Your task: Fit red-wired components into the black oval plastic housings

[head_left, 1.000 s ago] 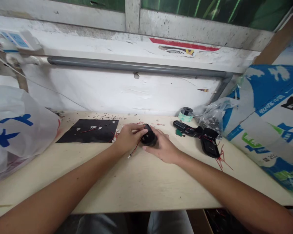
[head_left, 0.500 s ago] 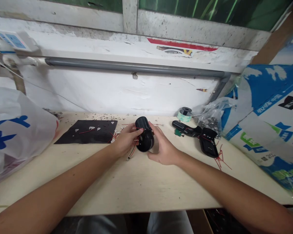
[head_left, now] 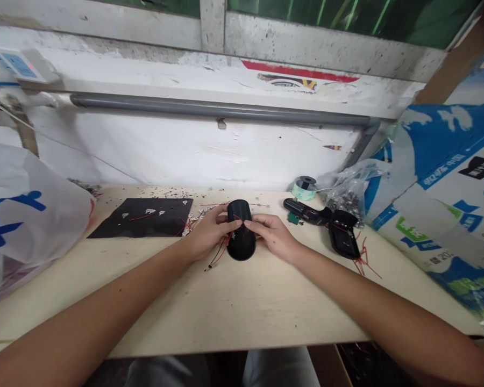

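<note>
Left hand and right hand cover the middle of the black cylinder, so the spot the red wires lead to is hidden. Can't tell what the cylinder is. The white scraps on the black mat are too small to identify, as are the dark bits in the clear plastic bag and the small green board. Printing on the carton is cut off by the right edge, and the white plastic bag by the left edge. Both forearms run out of frame at the bottom.
</note>
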Tool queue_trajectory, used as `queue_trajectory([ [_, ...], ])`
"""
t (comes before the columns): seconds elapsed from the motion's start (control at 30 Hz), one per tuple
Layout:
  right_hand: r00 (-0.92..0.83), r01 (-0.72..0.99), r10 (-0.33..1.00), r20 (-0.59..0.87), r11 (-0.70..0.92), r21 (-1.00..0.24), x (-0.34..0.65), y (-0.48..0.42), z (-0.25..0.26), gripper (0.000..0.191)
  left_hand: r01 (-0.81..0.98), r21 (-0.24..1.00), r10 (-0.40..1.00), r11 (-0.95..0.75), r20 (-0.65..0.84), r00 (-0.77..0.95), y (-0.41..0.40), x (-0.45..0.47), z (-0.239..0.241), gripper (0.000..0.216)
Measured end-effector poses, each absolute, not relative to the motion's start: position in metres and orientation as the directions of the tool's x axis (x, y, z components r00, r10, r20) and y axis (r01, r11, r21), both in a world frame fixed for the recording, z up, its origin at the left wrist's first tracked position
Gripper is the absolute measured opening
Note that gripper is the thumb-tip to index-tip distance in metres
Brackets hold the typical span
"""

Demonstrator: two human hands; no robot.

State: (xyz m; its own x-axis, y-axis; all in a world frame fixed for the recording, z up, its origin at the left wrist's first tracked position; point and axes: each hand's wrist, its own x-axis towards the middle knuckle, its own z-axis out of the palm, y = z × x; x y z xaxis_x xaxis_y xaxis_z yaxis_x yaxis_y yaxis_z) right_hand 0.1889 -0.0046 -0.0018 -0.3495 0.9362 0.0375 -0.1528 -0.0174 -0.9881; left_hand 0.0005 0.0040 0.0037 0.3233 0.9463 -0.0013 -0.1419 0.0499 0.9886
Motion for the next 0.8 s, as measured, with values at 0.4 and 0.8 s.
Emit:
queue_trajectory([
  [0.4, -0.389, -0.108, 0.92, 0.042, -0.001, -0.994, 0.1918, -0.0036, -0.0025, 0.036, -0.03, 0.981, 0.92, -0.19, 0.189, 0.342, 0.009, 0.0009, -0.0039, 0.052],
  [0.8, -0.407, -0.159, 0.912, 0.049, -0.017, -0.987, 0.1969, -0.0002, -0.0068, 0.032, -0.062, 0.975, 0.908, -0.211, 0.219, 0.356, 0.0043, 0.0054, 0.0007, 0.05],
])
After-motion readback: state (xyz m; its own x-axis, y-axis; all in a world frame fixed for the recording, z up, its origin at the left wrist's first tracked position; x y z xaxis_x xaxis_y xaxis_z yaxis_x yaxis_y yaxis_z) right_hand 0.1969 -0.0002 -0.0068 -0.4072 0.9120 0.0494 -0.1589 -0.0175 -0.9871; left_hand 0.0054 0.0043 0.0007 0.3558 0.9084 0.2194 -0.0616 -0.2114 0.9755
